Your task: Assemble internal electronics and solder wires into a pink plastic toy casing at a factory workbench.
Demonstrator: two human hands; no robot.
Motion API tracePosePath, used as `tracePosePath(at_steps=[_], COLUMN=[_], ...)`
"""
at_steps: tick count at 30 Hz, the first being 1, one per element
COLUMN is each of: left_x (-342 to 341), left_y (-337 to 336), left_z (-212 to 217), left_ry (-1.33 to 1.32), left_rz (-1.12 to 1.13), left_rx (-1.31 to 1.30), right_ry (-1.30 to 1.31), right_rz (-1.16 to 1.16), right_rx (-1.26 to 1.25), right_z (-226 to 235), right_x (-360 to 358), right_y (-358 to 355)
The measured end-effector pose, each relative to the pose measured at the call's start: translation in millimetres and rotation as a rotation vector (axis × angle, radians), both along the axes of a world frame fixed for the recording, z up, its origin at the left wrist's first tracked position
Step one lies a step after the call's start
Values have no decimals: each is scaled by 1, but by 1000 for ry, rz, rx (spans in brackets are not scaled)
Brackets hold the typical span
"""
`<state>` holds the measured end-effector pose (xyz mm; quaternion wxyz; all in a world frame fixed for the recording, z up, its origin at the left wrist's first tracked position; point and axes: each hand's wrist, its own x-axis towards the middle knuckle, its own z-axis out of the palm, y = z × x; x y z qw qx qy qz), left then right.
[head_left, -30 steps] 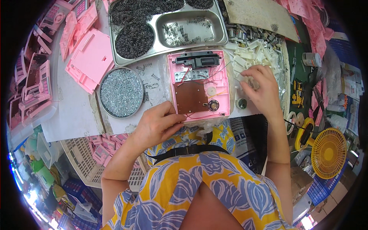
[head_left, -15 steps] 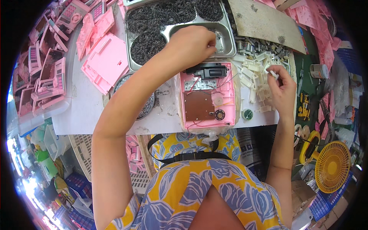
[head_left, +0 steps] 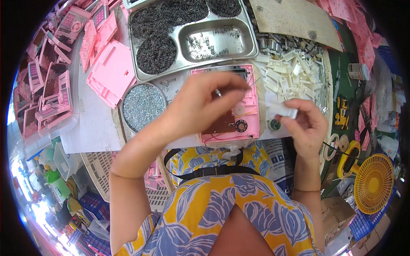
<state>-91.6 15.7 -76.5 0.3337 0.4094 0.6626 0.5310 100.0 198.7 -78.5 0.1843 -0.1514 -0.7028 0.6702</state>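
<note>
My right hand (head_left: 308, 123) pinches a small white plastic part (head_left: 287, 111) between thumb and fingertips, just right of a pink casing (head_left: 255, 112). Over that casing hangs my left hand (head_left: 205, 102), slightly blurred, with thumb and fingers drawn together. Whatever lies in its fingertips, if anything, is too small to make out. Inside the casing are a brown circuit board (head_left: 218, 124), a small round black part (head_left: 241, 125) and thin wires; my left hand hides much of them. Beyond it, a metal compartment tray (head_left: 188, 64) holds heaps of small dark springs (head_left: 156, 53).
A round dish of small shiny metal pieces (head_left: 144, 106) stands left of the casing. White plastic parts (head_left: 294, 74) are heaped at the right, before a worn board (head_left: 294, 21). Pink shells (head_left: 112, 72) lie at the left. A yellow fan (head_left: 374, 183) stands at the lower right.
My left hand has come from the tray's compartment back over the pink casing. My right hand has moved nearer from the heap, with the white plastic part in its fingers.
</note>
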Motion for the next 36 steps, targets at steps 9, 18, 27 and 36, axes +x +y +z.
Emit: tracePosePath(at_steps=[9,18,27,36], left_x=[43,48,43,55], left_y=[-36,-35,3,9], left_z=[-14,-12,-24,-39], left_ry=[-614,-577,325,527], left_rz=[40,-72,-90,58], left_rx=[-29,-174,-176,-30], right_ry=[80,172,17,38], right_rz=[264,363,125,6], right_rx=[563,756,-328,-116], right_z=[10,4,-24,-27], right_x=[-11,-1,43,32], right_y=[-22,-20,7,20])
